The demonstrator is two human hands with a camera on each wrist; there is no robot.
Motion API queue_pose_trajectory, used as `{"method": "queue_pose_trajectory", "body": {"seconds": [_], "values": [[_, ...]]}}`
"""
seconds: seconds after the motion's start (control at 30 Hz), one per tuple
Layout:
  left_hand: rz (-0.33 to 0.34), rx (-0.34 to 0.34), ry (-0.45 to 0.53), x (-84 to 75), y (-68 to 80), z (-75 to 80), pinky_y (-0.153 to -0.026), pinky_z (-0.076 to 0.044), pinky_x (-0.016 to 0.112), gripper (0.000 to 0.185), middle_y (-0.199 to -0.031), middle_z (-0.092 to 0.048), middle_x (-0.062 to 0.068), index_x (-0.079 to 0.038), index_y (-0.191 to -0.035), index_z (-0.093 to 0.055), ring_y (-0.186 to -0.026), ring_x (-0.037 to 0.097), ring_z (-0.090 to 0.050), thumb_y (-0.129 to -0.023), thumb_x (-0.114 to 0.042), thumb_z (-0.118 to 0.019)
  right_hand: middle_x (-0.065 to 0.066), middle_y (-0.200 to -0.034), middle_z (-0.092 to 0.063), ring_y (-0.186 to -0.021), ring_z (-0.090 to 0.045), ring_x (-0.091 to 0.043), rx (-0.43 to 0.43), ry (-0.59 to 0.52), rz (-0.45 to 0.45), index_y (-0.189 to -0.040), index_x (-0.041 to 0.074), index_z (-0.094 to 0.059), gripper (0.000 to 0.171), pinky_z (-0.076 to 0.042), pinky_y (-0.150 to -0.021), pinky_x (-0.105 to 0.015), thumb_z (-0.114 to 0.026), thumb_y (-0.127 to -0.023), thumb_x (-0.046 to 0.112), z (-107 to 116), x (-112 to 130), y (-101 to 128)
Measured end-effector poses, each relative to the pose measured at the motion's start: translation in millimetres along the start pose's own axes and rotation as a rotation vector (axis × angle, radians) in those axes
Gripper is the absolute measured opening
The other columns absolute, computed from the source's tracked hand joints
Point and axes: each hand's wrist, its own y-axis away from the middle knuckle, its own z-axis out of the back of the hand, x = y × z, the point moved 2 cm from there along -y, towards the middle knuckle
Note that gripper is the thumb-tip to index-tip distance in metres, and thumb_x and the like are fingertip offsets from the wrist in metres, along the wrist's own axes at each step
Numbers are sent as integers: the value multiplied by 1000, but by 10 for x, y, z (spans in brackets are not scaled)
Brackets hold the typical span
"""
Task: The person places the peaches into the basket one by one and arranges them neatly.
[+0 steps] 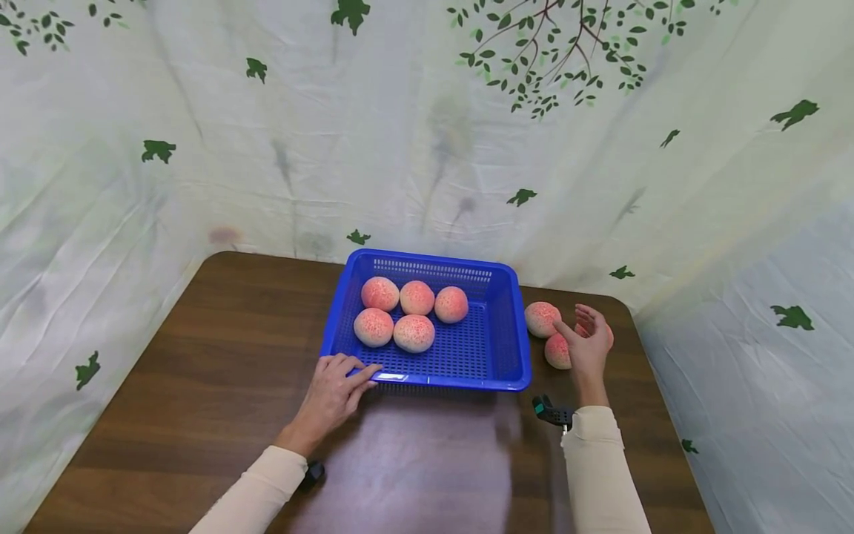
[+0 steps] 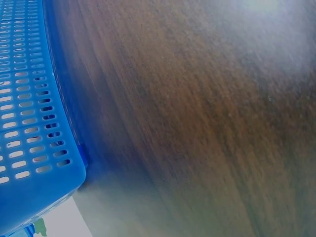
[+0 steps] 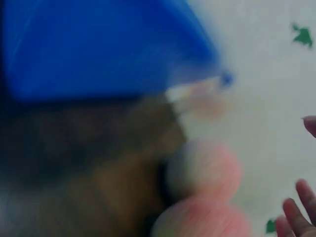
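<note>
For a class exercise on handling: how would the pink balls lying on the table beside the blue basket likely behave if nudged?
The pink balls look round, so they would probably roll across the smooth table. Their speckled, matte skin suggests they are not slippery. The right hand, open beside them, may stop one.

right wrist view: blurred throughout; basket and two peaches show only as smears
right hand: covers part of a third peach beside the basket
left wrist view: basket cut off at the left edge, left hand not visible
sleeves: cut off at the bottom edge
</note>
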Motion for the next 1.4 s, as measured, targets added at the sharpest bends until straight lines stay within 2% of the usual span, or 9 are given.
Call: {"method": "queue_pose_trajectory", "body": {"seconds": [0.1,0.2,0.3,0.43,0.53,0.7,1.1,1.4], "values": [[-5,-5,-4,-2,-6,-3,-73,-37,43,48,-82,-60,2,-11,-101,-76,-77,22,-55,-102,-41,-38,-11,-136,-44,-126,-39,-28,-39,45,-11,-134,6,-49,57,-33,-106,-46,-76,-83,10,112,-164,14],[-3,-5,-1,1,-6,-4,-73,-37,43,48,-82,-60,3,-11,-101,-76,-77,23,-55,-102,-41,-38,-13,-137,-42,-126,-39,-30,-13,117,50,-135,3,-46,63,-33,-105,-48,-78,-80,9,177,-331,17],[0,-4,2,5,-2,-7,-73,-37,43,48,-82,-60,3,-11,-101,-76,-77,23,-55,-102,-41,-38,-22,-134,-42,-124,-40,-37,23,206,144,-132,-4,-47,66,-32,-105,-52,-81,-76,7,202,-491,9],[-2,-1,0,7,0,-15,-73,-37,43,47,-83,-61,2,-11,-102,-76,-78,23,-56,-102,-41,-39,-27,-129,-42,-120,-37,-41,29,306,177,-131,-4,-48,70,-29,-102,-56,-82,-73,15,205,-646,22],[0,6,-5,8,2,-11,-73,-37,43,48,-83,-61,2,-11,-102,-76,-78,22,-56,-102,-41,-39,-26,-132,-41,-122,-36,-40,28,315,164,-133,-3,-47,72,-27,-104,-56,-82,-72,16,196,-733,16],[2,13,-13,3,11,-4,-73,-37,42,50,-83,-61,2,-11,-102,-76,-78,23,-56,-102,-42,-37,-24,-140,-41,-127,-38,-36,42,267,132,-139,-2,-43,80,-25,-109,-54,-84,-71,11,180,-857,-5],[12,19,-4,1,5,-5,-75,-37,42,49,-83,-61,2,-11,-102,-76,-79,22,-56,-102,-42,-38,-25,-139,-42,-124,-41,-39,28,340,68,-140,2,-42,82,-28,-107,-54,-84,-71,12,167,-841,-28],[13,22,0,-7,1,-3,-74,-37,43,48,-83,-61,2,-12,-103,-76,-79,23,-56,-102,-42,-38,-24,-143,-41,-127,-41,-38,84,329,-11,-145,4,-36,81,-29,-107,-55,-80,-77,15,248,-710,-14]]}}
